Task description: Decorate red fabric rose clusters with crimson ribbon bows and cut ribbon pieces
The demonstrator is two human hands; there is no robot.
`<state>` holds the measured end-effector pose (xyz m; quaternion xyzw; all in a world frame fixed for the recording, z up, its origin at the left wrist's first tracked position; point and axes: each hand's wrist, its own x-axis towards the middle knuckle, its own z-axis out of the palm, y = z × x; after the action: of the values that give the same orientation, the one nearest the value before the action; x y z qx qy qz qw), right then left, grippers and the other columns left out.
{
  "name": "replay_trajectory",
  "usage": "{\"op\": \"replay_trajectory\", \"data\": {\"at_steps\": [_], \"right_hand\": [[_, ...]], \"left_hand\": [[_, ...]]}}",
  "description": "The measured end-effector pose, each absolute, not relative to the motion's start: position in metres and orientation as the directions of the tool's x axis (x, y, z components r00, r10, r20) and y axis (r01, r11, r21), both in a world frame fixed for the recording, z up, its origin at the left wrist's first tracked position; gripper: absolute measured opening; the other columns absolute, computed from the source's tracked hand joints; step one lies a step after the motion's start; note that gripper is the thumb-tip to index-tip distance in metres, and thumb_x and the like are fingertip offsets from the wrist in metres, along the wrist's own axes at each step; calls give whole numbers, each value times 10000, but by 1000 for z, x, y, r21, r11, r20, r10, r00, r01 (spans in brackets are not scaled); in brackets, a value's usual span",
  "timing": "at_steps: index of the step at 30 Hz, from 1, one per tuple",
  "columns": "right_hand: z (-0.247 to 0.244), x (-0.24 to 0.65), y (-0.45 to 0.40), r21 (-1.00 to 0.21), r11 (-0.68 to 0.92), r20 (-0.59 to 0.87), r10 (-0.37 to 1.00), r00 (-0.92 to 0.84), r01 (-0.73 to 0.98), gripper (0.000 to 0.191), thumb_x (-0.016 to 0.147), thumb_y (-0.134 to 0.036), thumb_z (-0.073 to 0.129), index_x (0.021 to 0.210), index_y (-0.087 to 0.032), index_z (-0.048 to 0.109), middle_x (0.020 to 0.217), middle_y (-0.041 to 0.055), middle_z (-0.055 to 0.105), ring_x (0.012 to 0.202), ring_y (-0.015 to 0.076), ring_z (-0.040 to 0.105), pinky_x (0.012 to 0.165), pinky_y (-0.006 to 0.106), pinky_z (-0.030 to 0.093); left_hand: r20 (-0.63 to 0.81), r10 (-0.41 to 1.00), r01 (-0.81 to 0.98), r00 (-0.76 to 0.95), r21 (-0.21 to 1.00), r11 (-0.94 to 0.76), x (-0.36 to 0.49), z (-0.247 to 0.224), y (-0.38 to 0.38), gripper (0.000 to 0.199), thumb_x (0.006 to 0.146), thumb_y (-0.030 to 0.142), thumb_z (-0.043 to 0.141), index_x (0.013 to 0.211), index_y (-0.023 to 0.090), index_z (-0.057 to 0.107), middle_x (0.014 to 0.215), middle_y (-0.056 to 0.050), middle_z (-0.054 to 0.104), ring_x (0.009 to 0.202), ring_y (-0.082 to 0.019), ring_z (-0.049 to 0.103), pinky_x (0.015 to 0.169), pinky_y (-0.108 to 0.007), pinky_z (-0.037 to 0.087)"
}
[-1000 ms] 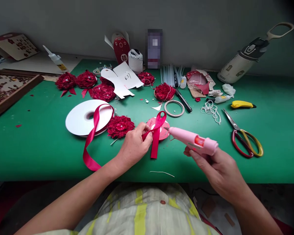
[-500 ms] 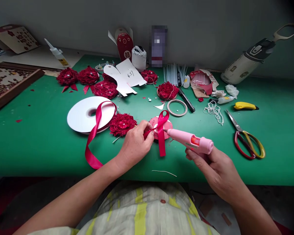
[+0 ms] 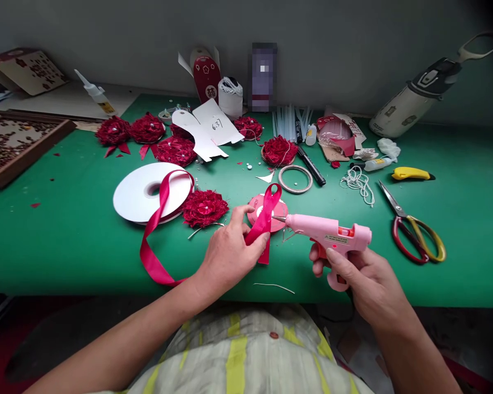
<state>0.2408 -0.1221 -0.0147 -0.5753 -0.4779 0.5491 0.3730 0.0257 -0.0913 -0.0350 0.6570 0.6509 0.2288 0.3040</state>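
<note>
My left hand (image 3: 234,246) pinches the red ribbon (image 3: 265,213), which forms a loop over a round pink disc (image 3: 283,209). One ribbon tail hangs below the disc. A pink glue gun (image 3: 324,227) is held by its handle in my right hand (image 3: 361,273), fingers near the orange trigger. Its metal nozzle points left at the ribbon over the disc; whether they touch is hard to tell. Left of the disc lies a frayed red flower (image 3: 205,208). The white ribbon spool (image 3: 148,191) rests farther left, with ribbon trailing from it toward my left forearm.
Scissors (image 3: 413,230) and a yellow cutter (image 3: 413,174) lie on the right of the green table (image 3: 86,246). Behind the disc are a tape ring (image 3: 295,179), a black marker (image 3: 311,166) and several red flowers. A bottle (image 3: 414,101) leans back right; a wooden tray (image 3: 33,156) is left.
My left hand has shifted its hold and brought the ribbon strand across the loop's tail. The glue gun has turned more onto its side, showing its handle, and moved slightly right.
</note>
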Motion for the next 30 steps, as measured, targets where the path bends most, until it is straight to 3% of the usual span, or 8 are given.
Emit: {"op": "replay_trajectory", "data": {"at_steps": [5,10,14,20,24,30], "right_hand": [[-14,238,-125,-961,-275,-276,960,-40,40,245,836,-379,595,936,-158,630,873,98,637,671,168,583,424,223,389],[-16,250,-127,-959,-277,-270,957,-103,-62,205,859,-345,571,928,-160,625,884,106,623,680,179,578,471,253,431],[-17,262,-131,-932,-268,-221,954,-205,-243,201,857,-344,550,902,-171,642,814,89,607,630,174,564,515,291,455],[-8,267,-134,-912,-163,-92,976,-197,-377,290,820,-436,522,1001,-236,627,600,38,540,418,141,450,377,274,365],[-12,268,-127,-936,-132,-77,982,-175,-327,253,821,-427,530,918,-218,636,649,55,572,473,158,499,407,283,388],[-33,264,-118,-953,-296,-280,940,-193,-62,264,836,-397,567,883,-144,627,834,112,629,626,182,558,468,275,402]], "left_hand": [[-74,997,780,13,625,36,35,-42,-95,675,737,320,621,1339,269,320,823,-4,636,688,-199,613,603,-276,397],[-41,999,773,20,634,11,34,-47,-92,587,750,209,556,1305,267,373,841,-8,635,711,-198,612,636,-287,412],[-49,997,745,58,667,-11,29,-49,-89,523,741,185,543,1248,255,437,867,-16,630,727,-186,594,623,-275,406],[-66,993,689,102,725,-23,21,-48,-83,472,739,178,539,1205,236,489,763,16,590,674,-156,551,601,-253,373],[-102,987,674,126,738,-10,15,-45,-80,441,731,208,563,1169,231,516,676,39,529,595,-135,510,567,-238,351],[-151,983,677,102,735,42,12,-40,-74,321,703,254,605,1015,223,539,600,61,503,537,-129,481,535,-233,322]]}}
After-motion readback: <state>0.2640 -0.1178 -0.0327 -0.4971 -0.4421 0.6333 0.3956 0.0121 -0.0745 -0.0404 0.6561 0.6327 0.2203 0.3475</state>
